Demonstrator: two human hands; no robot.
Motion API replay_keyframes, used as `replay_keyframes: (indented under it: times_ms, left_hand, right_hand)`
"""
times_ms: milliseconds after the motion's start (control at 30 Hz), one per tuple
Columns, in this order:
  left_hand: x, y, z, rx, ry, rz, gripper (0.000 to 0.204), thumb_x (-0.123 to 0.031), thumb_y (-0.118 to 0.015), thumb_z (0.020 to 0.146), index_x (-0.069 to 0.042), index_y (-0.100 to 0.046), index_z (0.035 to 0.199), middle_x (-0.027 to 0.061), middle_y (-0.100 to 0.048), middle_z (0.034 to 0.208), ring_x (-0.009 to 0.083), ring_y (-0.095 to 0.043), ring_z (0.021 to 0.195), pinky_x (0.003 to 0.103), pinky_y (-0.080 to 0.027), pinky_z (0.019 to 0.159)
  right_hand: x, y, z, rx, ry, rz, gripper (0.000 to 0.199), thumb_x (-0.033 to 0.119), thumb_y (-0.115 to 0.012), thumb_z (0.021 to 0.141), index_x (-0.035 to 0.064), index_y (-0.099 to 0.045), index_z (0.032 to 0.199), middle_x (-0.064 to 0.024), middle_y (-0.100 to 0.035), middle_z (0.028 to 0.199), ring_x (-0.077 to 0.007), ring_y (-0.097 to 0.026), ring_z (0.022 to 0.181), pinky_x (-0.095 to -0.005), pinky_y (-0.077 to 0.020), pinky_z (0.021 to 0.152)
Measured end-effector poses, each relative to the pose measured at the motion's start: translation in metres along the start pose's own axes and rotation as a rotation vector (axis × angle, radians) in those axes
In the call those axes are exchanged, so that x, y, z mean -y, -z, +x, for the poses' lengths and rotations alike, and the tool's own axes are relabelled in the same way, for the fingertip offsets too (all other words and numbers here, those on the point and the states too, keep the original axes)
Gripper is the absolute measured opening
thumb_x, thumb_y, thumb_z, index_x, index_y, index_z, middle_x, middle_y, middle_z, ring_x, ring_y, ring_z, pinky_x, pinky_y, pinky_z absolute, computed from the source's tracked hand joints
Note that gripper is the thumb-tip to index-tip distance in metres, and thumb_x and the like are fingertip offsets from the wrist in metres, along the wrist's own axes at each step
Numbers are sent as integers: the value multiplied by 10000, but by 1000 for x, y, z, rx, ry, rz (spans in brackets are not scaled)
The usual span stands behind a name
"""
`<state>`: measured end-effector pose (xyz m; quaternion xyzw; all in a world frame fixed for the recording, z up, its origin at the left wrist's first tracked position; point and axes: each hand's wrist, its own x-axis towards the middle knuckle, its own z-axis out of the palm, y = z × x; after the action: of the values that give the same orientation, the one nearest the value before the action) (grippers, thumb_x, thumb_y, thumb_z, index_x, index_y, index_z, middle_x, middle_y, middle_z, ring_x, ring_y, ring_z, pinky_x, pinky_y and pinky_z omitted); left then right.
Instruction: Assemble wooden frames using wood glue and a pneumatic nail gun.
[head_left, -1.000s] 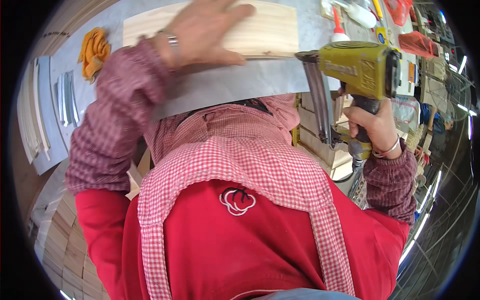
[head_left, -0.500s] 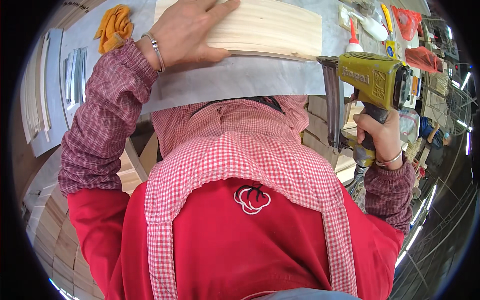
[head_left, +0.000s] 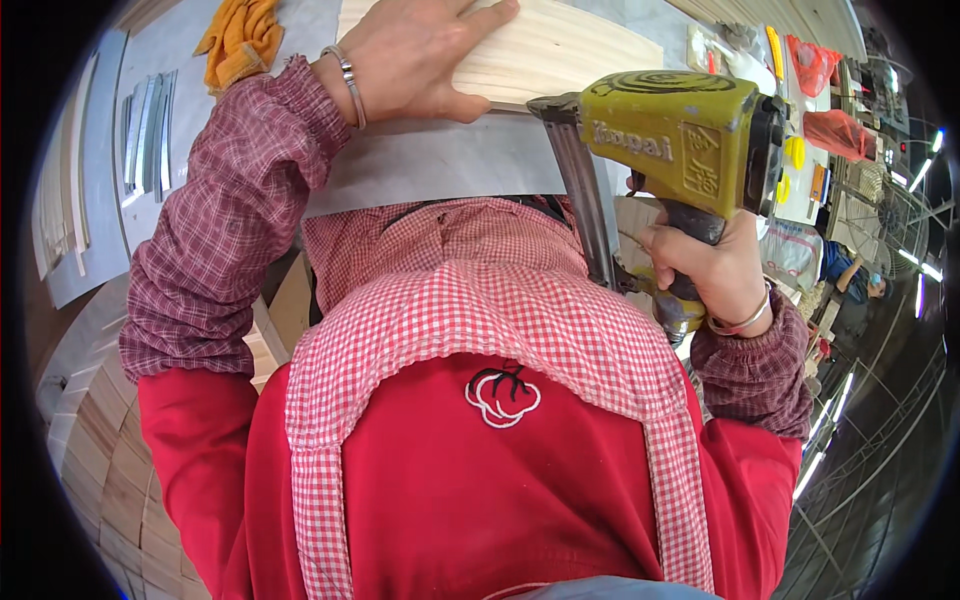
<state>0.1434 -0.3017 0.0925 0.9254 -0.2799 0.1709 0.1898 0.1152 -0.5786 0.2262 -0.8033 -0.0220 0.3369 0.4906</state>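
My left hand [head_left: 420, 60] lies over a pale wooden board [head_left: 570, 45] at the top of the view, its fingers spread and its thumb along the near edge. My right hand [head_left: 722, 268] is wrapped round the black grip of a yellow-green nail gun [head_left: 670, 135]. The gun's nose is at the board's near edge, just right of my left thumb; whether it touches the wood I cannot tell. Its long magazine slants down toward me. The gun's body hides the board's right end in part.
On the grey tabletop [head_left: 400, 165] lies an orange cloth glove [head_left: 240, 40]. Metal strips [head_left: 150, 130] lie at the left. At the right are a white bottle [head_left: 748, 68] and red plastic bags [head_left: 812, 65]. Another person [head_left: 850, 272] is beyond, far right.
My right hand has brought the nail gun left along the board's near edge, from its right corner to close by my left thumb. My left hand and the board appear slightly further right.
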Motion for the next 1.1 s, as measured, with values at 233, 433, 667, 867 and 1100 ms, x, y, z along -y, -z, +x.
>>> replay_keyframes:
  times_ms: [233, 433, 667, 867, 1100]
  left_hand:
    - [-7, -5, 5, 76, 121, -100, 762, -486, -676, 653, 33, -503, 1184, 241, -490, 1178, 381, -460, 1049, 422, -363, 964]
    - [-12, -8, 9, 97, 173, -146, 762, -480, -686, 632, 31, -515, 1170, 242, -503, 1155, 382, -468, 1030, 411, -371, 954]
    - [-3, -13, 2, -56, -18, 169, 723, -454, -683, 662, -12, -511, 1207, 209, -486, 1230, 358, -459, 1092, 396, -369, 975]
    - [-40, -25, -33, -36, 70, 220, 783, -375, -741, 564, -92, -497, 1253, 146, -432, 1308, 325, -407, 1161, 363, -345, 1014]
    - [-90, -18, -38, 111, 118, 80, 815, -386, -743, 555, -72, -484, 1262, 158, -430, 1300, 316, -394, 1158, 355, -331, 1023]
  right_hand:
    - [-5, 4, 3, -29, -56, -9, 304, -44, -604, 690, 3, -575, 988, -34, -578, 683, -95, -475, 420, -193, -368, 394]
    - [-2, 1, 3, -42, -67, -54, 300, -36, -605, 693, 1, -575, 989, -30, -566, 650, -95, -475, 417, -194, -364, 390]
    - [4, -5, 0, -44, 20, -80, 282, -18, -603, 707, -13, -582, 988, -29, -551, 591, -94, -461, 399, -192, -360, 389]
    - [4, -5, -5, -67, 33, -87, 219, 7, -615, 711, -41, -602, 924, -37, -542, 544, -95, -446, 381, -187, -357, 389]
    - [-7, 6, 0, -29, -2, -140, 213, 57, -626, 710, -48, -607, 894, -32, -521, 497, -101, -438, 366, -191, -357, 383]
